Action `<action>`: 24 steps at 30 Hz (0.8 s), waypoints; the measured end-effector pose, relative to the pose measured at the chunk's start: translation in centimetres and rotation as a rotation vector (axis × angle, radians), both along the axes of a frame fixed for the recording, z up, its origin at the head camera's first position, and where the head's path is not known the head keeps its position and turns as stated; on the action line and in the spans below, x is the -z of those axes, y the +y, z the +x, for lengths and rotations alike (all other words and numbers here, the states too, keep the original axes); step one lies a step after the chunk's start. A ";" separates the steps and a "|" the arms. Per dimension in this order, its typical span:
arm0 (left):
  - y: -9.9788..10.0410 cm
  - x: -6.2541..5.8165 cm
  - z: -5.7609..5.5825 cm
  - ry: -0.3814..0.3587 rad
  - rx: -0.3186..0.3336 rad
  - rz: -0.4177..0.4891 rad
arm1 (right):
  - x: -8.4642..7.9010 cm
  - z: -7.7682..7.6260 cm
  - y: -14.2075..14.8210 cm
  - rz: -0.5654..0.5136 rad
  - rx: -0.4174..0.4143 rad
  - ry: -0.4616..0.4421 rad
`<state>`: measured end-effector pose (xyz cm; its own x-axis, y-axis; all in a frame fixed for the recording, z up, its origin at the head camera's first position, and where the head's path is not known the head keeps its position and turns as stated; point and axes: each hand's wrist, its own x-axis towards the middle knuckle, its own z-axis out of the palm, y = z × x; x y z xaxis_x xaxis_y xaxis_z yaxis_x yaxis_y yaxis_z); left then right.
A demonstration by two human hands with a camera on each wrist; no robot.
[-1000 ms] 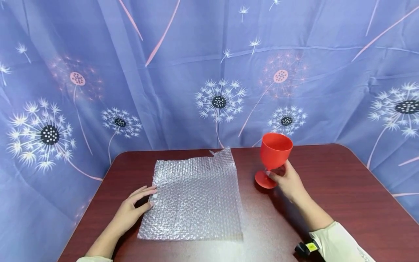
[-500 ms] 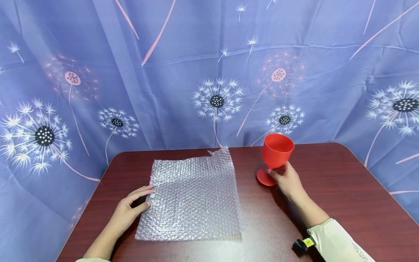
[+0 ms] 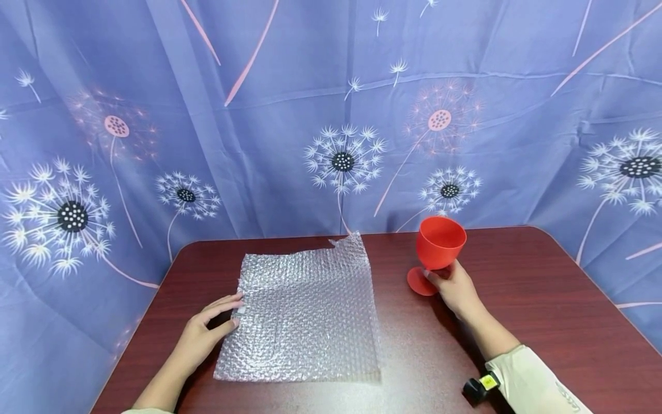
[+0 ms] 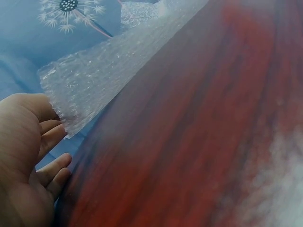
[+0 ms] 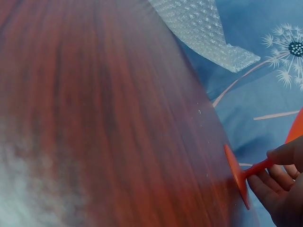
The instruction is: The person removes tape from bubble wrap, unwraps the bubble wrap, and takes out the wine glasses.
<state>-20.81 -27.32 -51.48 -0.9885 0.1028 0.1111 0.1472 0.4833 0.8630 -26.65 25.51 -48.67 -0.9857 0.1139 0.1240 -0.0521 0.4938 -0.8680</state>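
My right hand (image 3: 457, 288) pinches the stem of a red goblet (image 3: 441, 241) at the right of the table. The goblet leans with its bowl to the right and its round foot close over the tabletop. In the right wrist view the thumb and fingers (image 5: 273, 189) close round the thin red stem just above the foot (image 5: 236, 177); most of the bowl is out of frame. A sheet of bubble wrap (image 3: 305, 316) lies flat left of centre. My left hand (image 3: 203, 332) rests at its left edge, fingers loosely extended and the thumb apart from them.
The dark red wooden table (image 3: 558, 299) has rounded far corners. Behind it hangs a blue curtain (image 3: 269, 144) with a dandelion print. A black device with a yellow label (image 3: 480, 386) sits at the right sleeve.
The goblet has shifted slightly to the right in my right hand, its bowl a little lower. The left hand and the bubble wrap stay in place; the head view has turned slightly.
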 end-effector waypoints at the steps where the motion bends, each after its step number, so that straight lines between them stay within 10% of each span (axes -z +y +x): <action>1: 0.0 0.0 0.0 0.002 0.000 0.001 | 0.0 0.0 0.0 0.002 0.000 0.000; 18: -0.1 0.0 -0.3 0.109 -0.026 0.000 | -0.4 -0.7 0.8 0.144 -0.046 -0.066; 24: 0.6 -0.5 -0.6 0.237 -0.200 -0.025 | -0.5 -0.3 1.0 0.240 -0.055 -0.053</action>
<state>-21.41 -26.67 -51.01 -0.9362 -0.0853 0.3411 0.2433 0.5432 0.8036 -26.92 26.46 -48.20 -0.9955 0.0330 0.0893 -0.0427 0.6839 -0.7284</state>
